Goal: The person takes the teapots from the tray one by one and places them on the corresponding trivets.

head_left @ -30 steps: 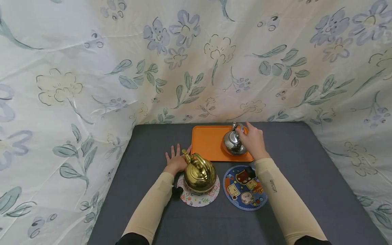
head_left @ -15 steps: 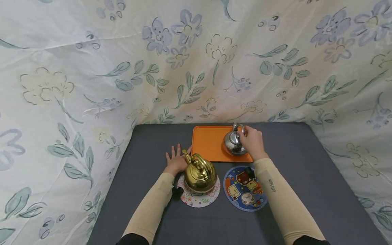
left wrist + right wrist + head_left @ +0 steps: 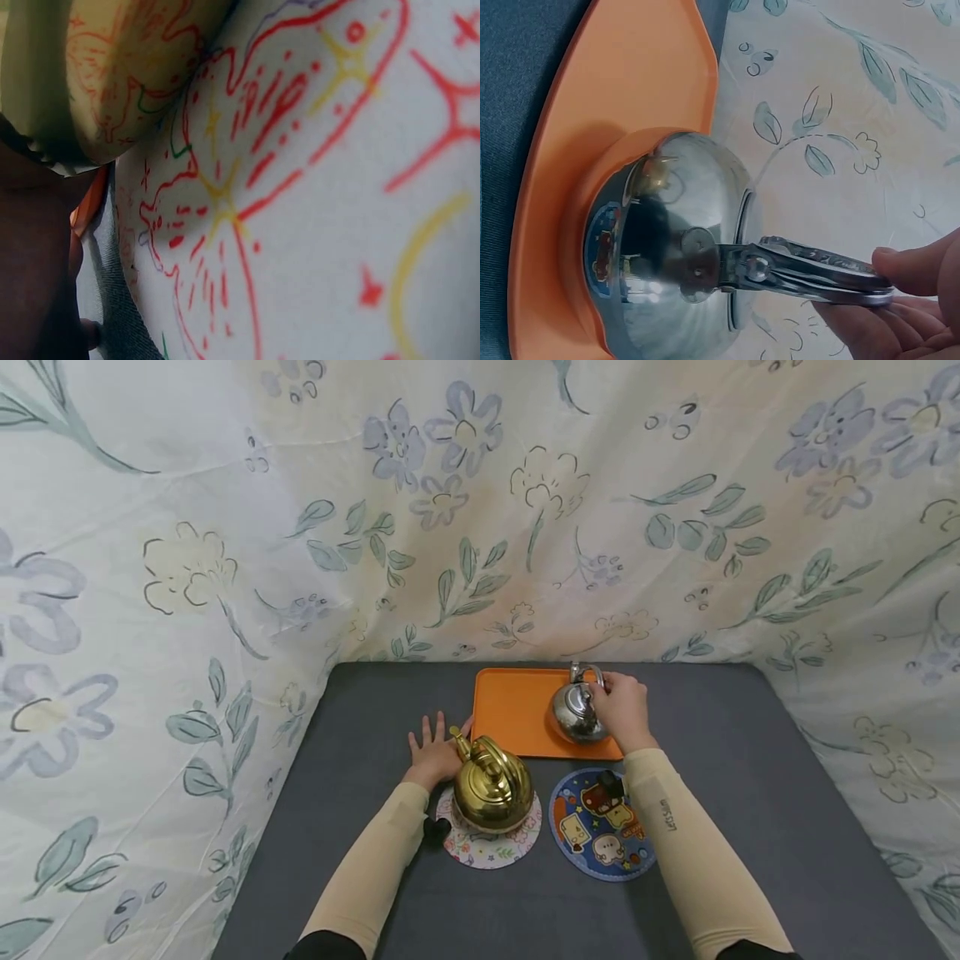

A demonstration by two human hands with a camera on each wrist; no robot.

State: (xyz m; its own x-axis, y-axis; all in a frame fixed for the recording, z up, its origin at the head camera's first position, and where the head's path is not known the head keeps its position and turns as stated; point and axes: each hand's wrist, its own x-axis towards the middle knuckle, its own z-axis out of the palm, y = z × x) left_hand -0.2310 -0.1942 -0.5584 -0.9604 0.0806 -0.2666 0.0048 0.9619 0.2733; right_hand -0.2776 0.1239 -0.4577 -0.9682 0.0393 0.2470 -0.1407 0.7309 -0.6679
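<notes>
In the head view a silver kettle point(image 3: 578, 712) stands on the right part of an orange tray point(image 3: 510, 710). My right hand point(image 3: 624, 710) holds its handle point(image 3: 810, 274) between thumb and fingers, as the right wrist view shows up close. On a round flower-print mat point(image 3: 487, 853) stands a gold kettle point(image 3: 492, 793), its spout pointing toward the back left. Just left of that kettle my left hand point(image 3: 435, 760) lies with its fingers spread, the thumb at the tray's near-left corner; the kettle hides part of the hand. The mat point(image 3: 315, 225) fills most of the left wrist view.
A blue round mat point(image 3: 600, 852) with cartoon figures lies in front of the tray, partly under the right forearm. The grey tabletop point(image 3: 510, 918) runs up to a floral cloth point(image 3: 525, 568) behind and at the sides.
My right index finger, raised off the handle a second ago, has come down round it. Both kettles and my left hand stay in place; the head view has shifted slightly.
</notes>
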